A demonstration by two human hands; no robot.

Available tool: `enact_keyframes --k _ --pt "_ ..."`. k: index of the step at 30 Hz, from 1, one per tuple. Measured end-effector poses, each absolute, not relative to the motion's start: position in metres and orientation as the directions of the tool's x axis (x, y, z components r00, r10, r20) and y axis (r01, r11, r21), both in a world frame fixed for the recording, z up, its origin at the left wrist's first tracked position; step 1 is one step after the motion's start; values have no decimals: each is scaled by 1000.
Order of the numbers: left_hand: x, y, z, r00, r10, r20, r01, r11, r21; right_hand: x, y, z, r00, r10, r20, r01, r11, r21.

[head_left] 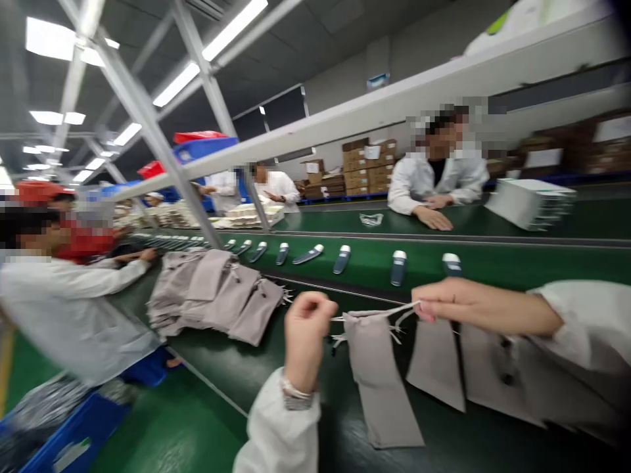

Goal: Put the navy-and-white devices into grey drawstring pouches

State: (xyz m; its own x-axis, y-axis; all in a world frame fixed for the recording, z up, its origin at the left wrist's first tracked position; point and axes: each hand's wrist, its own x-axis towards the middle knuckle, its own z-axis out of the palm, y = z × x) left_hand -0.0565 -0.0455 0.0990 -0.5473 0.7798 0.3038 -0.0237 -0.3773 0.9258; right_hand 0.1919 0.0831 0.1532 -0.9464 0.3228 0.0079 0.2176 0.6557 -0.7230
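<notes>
A grey drawstring pouch (379, 374) hangs just above the green table between my hands. My left hand (306, 335) is a closed fist pinching the pouch's left cord. On the right cord, my right hand (453, 301) is pinched, and both cords are stretched out sideways. The neck of the pouch is gathered tight. Under my right forearm lie more flat grey pouches (444, 368). Just behind my hands runs a green conveyor belt (493, 266) carrying a row of small blue-and-white devices (398, 266).
A heap of grey pouches (217, 295) lies to the left on the table. A co-worker in white (64, 309) sits at the left by a blue bin (73, 433). Across the belt another person (438, 180) rests hands near stacked white boxes (532, 202). Cardboard cartons (367, 167) stand behind.
</notes>
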Motion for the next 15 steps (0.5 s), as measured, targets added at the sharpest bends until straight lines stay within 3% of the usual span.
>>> enact_keyframes --k 2,4,7,11,15 --pt "-70 -43 97 -607 750 262 -122 -414 902 210 79 177 -945 315 90 147 653 -743" --pt "-74 -34 92 -530 794 297 -102 -407 908 219 74 196 -922 328 206 41 612 -789" --pt "-65 -20 73 -322 868 377 215 -321 922 219 74 206 -832 485 270 -63 400 -914" --pt "-57 -10 30 -94 922 375 719 -197 666 220 98 181 -700 712 50 -12 59 -998" --pt "-66 -8 -1 -9 953 304 847 -154 509 229 138 135 -524 821 -228 254 -104 -961"
